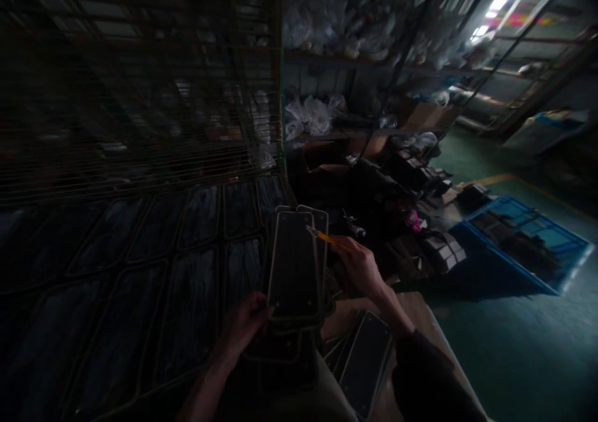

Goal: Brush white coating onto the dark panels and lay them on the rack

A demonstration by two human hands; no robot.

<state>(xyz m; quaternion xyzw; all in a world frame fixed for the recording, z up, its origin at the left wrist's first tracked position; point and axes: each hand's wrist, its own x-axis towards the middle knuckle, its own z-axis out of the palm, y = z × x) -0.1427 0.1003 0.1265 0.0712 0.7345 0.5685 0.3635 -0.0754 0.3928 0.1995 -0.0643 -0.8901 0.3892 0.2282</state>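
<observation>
A dark rectangular panel with rounded corners, a pale rim and small holes near its corners lies on top of a stack of similar panels. My left hand pinches its lower left corner between thumb and fingers. Over its upper right part, my right hand is closed around an orange-handled knife. The knife's pale tip points left and appears to be at the panel's surface; whether it touches is hard to tell in the dim light. Another panel sticks out behind the top one.
Rows of dark panels cover the surface to the left, beside a wire mesh cage. A cardboard box at lower right holds more panels. Farther right stands a blue crate; shelves with plastic bags are behind.
</observation>
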